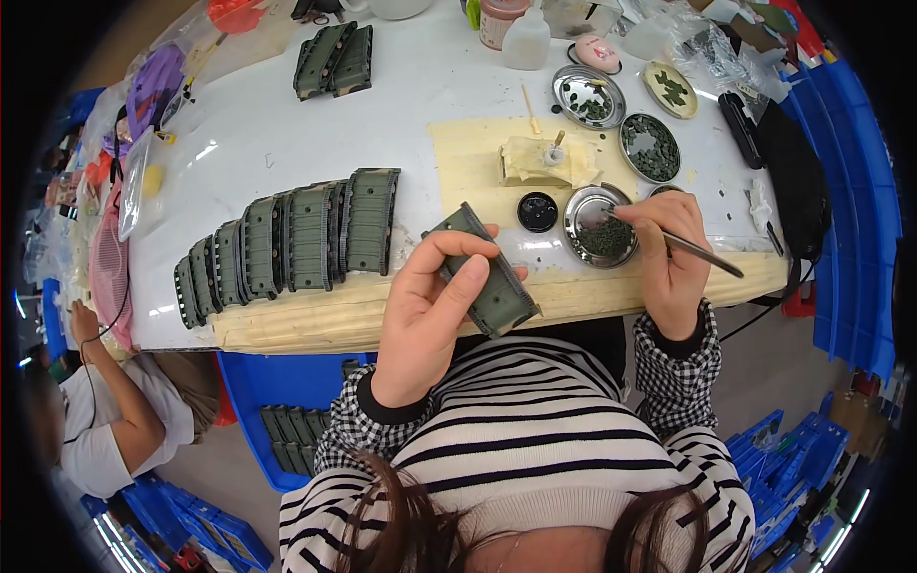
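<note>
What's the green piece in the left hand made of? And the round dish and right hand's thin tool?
Green piece: probably matt hard plastic, from its moulded-looking edges, though paint could hide metal. Round dish: likely smooth metal, since it's silvery and shiny. Thin tool: maybe metal, from its smooth grey sheen, but plastic is possible.

On the table (406, 105) before you, a row of panels (310, 239) stands to your left, a pair of panels (351, 63) behind it. The panel (503, 298) in your left hand (425, 310) is between that row and a dish (583, 204) of granules (608, 241) on your right. Left of and behind the dish, a paper-wrapped holder (527, 170) sits on a paper sheet (463, 158). Below the table, left, a bin (287, 380) holds stacked panels (294, 428).
</note>
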`<state>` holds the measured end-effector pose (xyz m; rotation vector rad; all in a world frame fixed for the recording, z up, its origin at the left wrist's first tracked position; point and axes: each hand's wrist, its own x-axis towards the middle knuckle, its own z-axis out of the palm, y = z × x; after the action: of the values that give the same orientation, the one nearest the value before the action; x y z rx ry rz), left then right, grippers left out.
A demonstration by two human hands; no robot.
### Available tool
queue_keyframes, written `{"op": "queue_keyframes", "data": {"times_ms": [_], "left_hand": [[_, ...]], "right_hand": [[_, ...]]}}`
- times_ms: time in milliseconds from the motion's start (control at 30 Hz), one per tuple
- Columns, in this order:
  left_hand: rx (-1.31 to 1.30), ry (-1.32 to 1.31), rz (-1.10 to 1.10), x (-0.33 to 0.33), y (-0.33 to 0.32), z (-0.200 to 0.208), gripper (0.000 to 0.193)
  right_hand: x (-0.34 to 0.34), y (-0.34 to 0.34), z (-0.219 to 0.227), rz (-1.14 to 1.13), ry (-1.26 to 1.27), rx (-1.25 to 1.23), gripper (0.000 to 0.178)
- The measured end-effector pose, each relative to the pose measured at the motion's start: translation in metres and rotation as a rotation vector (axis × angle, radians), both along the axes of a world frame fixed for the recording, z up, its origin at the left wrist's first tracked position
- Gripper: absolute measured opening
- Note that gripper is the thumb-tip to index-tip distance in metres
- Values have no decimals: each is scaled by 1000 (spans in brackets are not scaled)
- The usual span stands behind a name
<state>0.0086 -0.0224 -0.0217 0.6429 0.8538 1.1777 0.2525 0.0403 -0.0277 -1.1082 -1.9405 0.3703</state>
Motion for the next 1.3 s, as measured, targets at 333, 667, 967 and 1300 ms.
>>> {"op": "queue_keyframes", "data": {"times_ms": [333, 667, 967, 1300], "left_hand": [[39, 123, -176, 11, 7, -4, 29], [17, -61, -103, 11, 5, -6, 27], [27, -26, -111, 8, 4, -10, 28], [56, -41, -77, 9, 2, -15, 26]], "right_hand": [[-42, -11, 44, 422, -111, 56, 28], [-48, -19, 38, 373, 17, 3, 25], [-54, -20, 33, 333, 56, -56, 20], [-57, -20, 31, 320, 69, -65, 17]]}}
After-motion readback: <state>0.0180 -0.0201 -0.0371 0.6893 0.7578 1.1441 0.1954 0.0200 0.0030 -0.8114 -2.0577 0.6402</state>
